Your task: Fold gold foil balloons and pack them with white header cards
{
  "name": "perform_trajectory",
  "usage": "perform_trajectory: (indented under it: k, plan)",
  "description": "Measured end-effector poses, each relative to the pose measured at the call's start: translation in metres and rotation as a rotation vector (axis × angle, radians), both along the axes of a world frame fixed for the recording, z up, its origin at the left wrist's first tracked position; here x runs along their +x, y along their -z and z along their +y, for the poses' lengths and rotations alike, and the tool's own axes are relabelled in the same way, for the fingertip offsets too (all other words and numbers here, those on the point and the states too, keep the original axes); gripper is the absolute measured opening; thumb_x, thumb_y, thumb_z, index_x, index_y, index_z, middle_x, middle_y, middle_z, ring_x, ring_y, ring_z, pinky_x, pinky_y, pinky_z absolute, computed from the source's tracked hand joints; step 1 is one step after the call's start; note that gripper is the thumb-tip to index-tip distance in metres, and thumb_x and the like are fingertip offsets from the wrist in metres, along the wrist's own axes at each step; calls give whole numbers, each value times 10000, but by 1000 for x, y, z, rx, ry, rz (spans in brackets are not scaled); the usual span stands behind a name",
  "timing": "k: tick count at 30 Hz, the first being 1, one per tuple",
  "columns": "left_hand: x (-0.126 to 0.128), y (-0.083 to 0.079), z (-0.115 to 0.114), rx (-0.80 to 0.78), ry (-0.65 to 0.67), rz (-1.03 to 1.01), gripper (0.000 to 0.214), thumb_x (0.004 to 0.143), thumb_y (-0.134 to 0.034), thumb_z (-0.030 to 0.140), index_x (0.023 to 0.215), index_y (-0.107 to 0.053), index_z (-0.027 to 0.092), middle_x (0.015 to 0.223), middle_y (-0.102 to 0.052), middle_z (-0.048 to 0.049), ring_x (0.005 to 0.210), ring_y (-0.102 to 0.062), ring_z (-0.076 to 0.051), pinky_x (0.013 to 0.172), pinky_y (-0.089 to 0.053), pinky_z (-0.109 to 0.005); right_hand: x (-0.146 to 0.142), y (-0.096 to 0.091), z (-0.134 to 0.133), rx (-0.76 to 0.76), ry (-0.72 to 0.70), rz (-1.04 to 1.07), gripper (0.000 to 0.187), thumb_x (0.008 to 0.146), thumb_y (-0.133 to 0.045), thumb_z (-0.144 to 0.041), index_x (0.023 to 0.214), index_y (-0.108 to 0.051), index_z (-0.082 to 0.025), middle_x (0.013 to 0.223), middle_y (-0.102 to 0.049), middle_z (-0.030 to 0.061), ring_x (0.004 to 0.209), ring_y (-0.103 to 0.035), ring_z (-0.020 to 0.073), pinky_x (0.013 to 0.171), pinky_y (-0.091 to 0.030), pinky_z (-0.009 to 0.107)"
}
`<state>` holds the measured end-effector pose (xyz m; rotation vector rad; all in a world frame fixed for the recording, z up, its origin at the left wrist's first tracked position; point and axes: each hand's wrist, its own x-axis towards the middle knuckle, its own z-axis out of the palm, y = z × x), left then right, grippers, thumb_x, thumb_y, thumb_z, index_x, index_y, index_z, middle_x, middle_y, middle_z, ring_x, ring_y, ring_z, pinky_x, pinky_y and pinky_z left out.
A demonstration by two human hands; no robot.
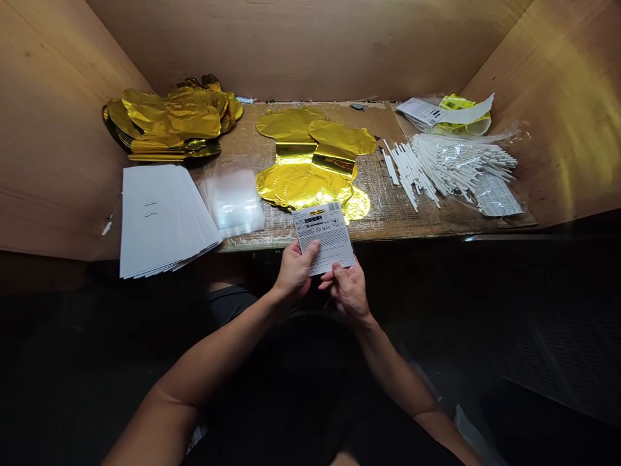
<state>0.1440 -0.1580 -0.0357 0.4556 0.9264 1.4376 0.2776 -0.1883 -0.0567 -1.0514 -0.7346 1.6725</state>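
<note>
A white printed packaging card (pixel 326 241) with a hang hole and barcode is held up over the table's front edge. My left hand (pixel 295 266) grips its left side, thumb across the printed face. At the lower right corner my right hand (pixel 348 286) pinches the card between thumb and fingers. Just behind the card lie shiny gold foil balloons (pixel 305 184), flat and overlapping. Left of them is a stack of clear plastic bags (pixel 236 200), and beside it a fanned pile of white cards (pixel 162 223).
A thick pile of folded gold foil balloons (pixel 169 123) sits at the back left. Many white paper sticks (pixel 436 165) lie on the right, partly under clear plastic. Behind them are label strips (pixel 422 111) and a yellow packet (pixel 456 103). Wooden walls (pixel 310 45) enclose three sides.
</note>
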Motion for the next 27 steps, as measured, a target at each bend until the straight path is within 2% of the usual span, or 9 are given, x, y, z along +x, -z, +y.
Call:
perform_trajectory:
  k: [5,10,13,15,17,20,22,25,27]
  plan:
    - [6,8,-12,18,10,107,489,775,-934,460,1102,-746,149,1126,-822,-123,1016,-786,-294,944,-625,-444,0,3,1,-54,-7,-14,571,774,-888,-628,997,-597,-190,649,-736,22,452,-705,181,301,-246,152]
    - [-5,15,-10,44,45,328,495,845,-860,508,1145,-720,139,1194,-799,-145,1052,-763,-287,970,-594,-419,-1,2,7,-37,35,-86,571,776,-847,-695,783,-644,-161,563,-691,54,368,-612,147,295,-246,171]
    - [-27,7,-5,91,125,634,525,865,-844,493,1237,-692,156,1165,-793,-148,1087,-751,-314,1009,-576,-448,2,0,18,-5,-35,-128,604,818,-795,-712,647,-656,-150,507,-648,68,331,-538,120,294,-216,188]
    - [-44,-2,2,166,59,946,615,855,-858,454,1354,-636,173,1195,-776,-158,1173,-724,-353,1089,-536,-505,5,1,27,29,-26,-178,625,835,-779,-706,570,-623,-162,460,-594,40,299,-476,96,290,-205,197]
    - [-57,-7,13,339,32,1223,694,832,-875,423,1422,-600,179,1378,-707,-198,1357,-631,-394,1210,-438,-560,8,6,35,62,15,-240,626,850,-770,-689,544,-584,-176,432,-542,3,277,-402,66,288,-193,198]
    - [-63,-4,34,687,329,1395,651,838,-856,407,1421,-647,209,1645,-522,-185,1582,-410,-409,1329,-272,-581,11,17,42,89,39,-295,574,856,-770,-673,618,-578,-187,439,-526,-36,286,-332,40,298,-180,190]
    - [-62,2,45,781,494,1419,591,860,-824,425,1400,-686,228,1660,-516,-162,1609,-371,-409,1347,-228,-592,11,26,43,98,-8,-299,563,849,-766,-693,667,-578,-194,441,-525,-48,295,-311,38,307,-169,190]
    - [-58,10,54,779,521,1433,599,833,-831,455,1374,-716,226,1633,-547,-167,1602,-378,-428,1346,-219,-607,12,38,40,95,-110,-281,568,832,-755,-735,722,-588,-203,458,-539,-53,308,-297,46,320,-170,205]
    - [-57,12,55,769,496,1402,585,794,-853,437,1331,-743,231,1606,-577,-165,1590,-397,-438,1343,-226,-612,10,43,37,127,-103,-294,564,845,-735,-742,730,-592,-208,470,-524,-56,345,-315,56,351,-207,211]
